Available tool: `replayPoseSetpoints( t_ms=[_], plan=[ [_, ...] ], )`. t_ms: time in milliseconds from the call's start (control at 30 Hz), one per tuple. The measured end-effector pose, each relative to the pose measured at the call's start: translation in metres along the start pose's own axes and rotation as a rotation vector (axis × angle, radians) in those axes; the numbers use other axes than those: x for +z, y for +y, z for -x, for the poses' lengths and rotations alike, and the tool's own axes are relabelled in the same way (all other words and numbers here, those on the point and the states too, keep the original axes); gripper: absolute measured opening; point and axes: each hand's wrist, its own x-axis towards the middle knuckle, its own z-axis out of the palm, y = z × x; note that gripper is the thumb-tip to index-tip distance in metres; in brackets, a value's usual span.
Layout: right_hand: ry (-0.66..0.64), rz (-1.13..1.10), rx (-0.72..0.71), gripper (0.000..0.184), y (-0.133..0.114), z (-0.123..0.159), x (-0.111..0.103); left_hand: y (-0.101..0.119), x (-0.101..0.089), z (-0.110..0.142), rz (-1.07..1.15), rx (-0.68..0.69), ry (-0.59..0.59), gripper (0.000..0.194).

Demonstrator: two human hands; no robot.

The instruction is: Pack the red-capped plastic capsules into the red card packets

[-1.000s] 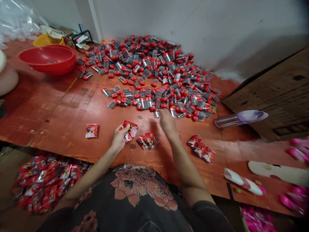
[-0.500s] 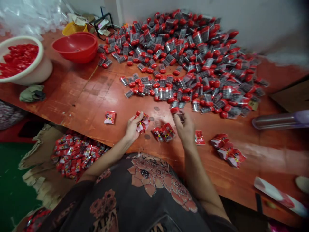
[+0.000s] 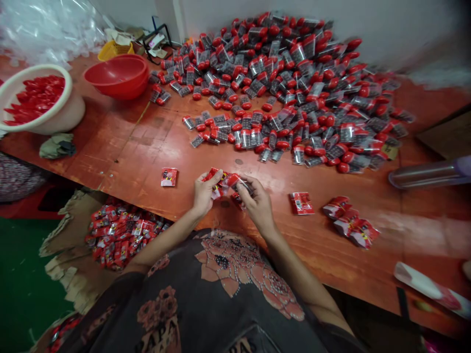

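Left hand [image 3: 210, 191], right hand [image 3: 257, 206] now together on packets [image 3: 221, 182]

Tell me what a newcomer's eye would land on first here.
The great heap of red-ended clear capsules spread across the back of the orange-red wooden table would strike first. At front centre, the left hand pinches red foil sachets while the right hand holds a red-ended capsule right by them. At far left, a white basin of red pieces sits beside a red bowl.
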Motion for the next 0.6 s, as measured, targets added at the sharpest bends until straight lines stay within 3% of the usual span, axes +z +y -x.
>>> replayPoseSetpoints(
  t_ms=[333,467,600],
  plan=[
    [-0.069,-0.152,0.139,0.029,-0.009,0.001,0.001,0.003,0.001,0.006,0.021,0.09,-0.055,0.029],
    [0.021,-0.147,0.123,0.027,-0.013,0.0,-0.001,0.005,-0.001,0.011,-0.026,0.018,-0.139,0.034],
    [0.027,-0.111,0.046,0.024,-0.013,0.002,-0.001,0.005,-0.003,0.012,-0.027,0.036,-0.135,0.036]
  ],
)
